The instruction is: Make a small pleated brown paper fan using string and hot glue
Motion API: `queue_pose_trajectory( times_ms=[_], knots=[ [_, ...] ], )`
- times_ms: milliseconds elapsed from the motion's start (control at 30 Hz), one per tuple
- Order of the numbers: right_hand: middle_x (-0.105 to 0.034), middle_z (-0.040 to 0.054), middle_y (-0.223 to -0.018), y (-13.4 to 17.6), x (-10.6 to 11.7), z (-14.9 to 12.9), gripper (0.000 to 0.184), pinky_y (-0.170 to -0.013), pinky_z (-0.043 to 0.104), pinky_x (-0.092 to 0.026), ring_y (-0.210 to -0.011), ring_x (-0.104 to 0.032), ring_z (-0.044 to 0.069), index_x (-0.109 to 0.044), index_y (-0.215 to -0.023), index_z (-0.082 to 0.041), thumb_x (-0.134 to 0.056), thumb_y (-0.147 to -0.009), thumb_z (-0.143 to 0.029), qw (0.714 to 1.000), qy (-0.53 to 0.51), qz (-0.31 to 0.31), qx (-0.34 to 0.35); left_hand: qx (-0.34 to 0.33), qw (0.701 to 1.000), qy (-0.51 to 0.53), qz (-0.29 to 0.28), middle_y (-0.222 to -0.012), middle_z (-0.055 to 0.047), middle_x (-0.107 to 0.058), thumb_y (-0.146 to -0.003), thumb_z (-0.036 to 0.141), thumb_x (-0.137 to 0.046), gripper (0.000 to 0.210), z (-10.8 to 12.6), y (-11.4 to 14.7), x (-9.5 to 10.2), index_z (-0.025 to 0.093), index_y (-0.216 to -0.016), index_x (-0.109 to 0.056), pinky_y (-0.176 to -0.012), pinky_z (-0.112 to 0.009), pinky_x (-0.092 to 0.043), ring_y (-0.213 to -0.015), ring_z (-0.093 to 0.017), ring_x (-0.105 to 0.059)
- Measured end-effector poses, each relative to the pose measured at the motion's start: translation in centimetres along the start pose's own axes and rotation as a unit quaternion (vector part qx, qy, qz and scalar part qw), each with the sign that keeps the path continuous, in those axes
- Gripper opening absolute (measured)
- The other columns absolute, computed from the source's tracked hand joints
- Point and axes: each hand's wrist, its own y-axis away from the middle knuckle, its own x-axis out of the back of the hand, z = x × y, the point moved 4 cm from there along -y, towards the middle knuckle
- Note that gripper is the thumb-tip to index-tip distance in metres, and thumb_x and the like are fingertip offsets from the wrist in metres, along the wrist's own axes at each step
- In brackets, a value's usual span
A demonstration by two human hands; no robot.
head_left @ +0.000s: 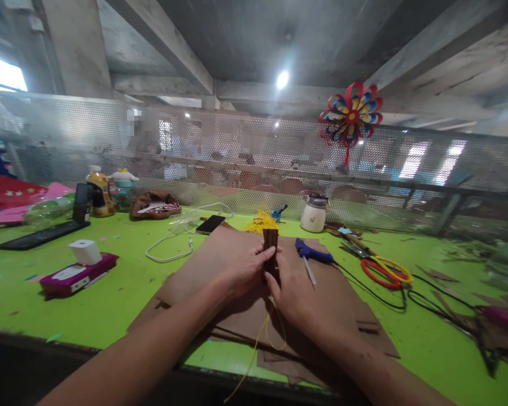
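Between my two hands stands a narrow dark-brown piece (270,239), upright and ridged like a folded or stacked cardboard strip; its exact kind is unclear. My left hand (252,268) grips it from the left, thumb across its front. From the right, my right hand (290,290) closes on its lower part. Behind its top lies a tangle of yellow string (260,223), and a loose yellow thread (260,332) hangs below my hands. Brown cardboard sheets (211,265) lie beneath. To the right rests a blue hot glue gun (315,252) with a white glue stick.
Right of the cardboard lie scissors with red and yellow handles (385,273) and black cables. A lidded white jar (314,214) stands near the perforated metal screen (237,152). On the left are a purple power strip (78,276), a white cable (169,258), a phone (210,224) and a bottle (100,193).
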Motion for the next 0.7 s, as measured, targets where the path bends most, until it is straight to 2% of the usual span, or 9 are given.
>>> queue_pose_trajectory(
  times_ms=[133, 300, 400, 700],
  knots=[
    [-0.066, 0.0179, -0.102, -0.2, 0.0, 0.2, 0.049, -0.075, 0.040, -0.047, -0.089, -0.065, 0.030, -0.038, -0.133, -0.010, -0.039, -0.089, -0.031, 0.999, -0.037, -0.017, 0.004, -0.012, 1.000, -0.002, 0.009, -0.076, -0.003, -0.058, -0.079, 0.029, -0.061, 0.021, -0.1, 0.0, -0.1, 0.016, -0.094, -0.055, -0.070, -0.028, -0.046, -0.070, -0.015, -0.058],
    [-0.054, 0.0147, -0.126, -1.1, -1.0, 1.1, 0.044, -0.091, 0.040, -0.043, -0.113, -0.053, 0.025, -0.040, -0.131, -0.015, -0.033, -0.090, -0.029, 0.987, -0.148, 0.021, 0.055, -0.033, 0.999, 0.021, 0.011, -0.075, -0.001, -0.056, -0.080, 0.029, -0.061, 0.017, -0.4, -0.2, 0.1, 0.017, -0.090, -0.054, -0.070, -0.027, -0.045, -0.063, -0.011, -0.054],
    [-0.052, 0.0138, -0.128, -1.5, -1.5, 1.6, 0.044, -0.097, 0.040, -0.040, -0.117, -0.050, 0.023, -0.041, -0.131, -0.014, -0.034, -0.090, -0.029, 0.981, -0.182, 0.036, 0.061, -0.049, 0.998, 0.027, 0.005, -0.075, -0.001, -0.056, -0.078, 0.028, -0.062, 0.017, -0.5, -0.4, 0.0, 0.017, -0.088, -0.054, -0.070, -0.026, -0.045, -0.063, -0.010, -0.053],
    [-0.057, 0.0141, -0.123, -1.4, -1.3, 1.4, 0.045, -0.090, 0.039, -0.044, -0.110, -0.055, 0.025, -0.045, -0.129, -0.013, -0.038, -0.089, -0.032, 0.989, -0.139, 0.044, 0.033, -0.066, 0.996, 0.002, 0.053, -0.079, -0.003, -0.058, -0.079, 0.032, -0.061, 0.018, -0.5, -0.2, -0.1, 0.017, -0.088, -0.056, -0.071, -0.025, -0.045, -0.070, -0.012, -0.055]
  ],
)
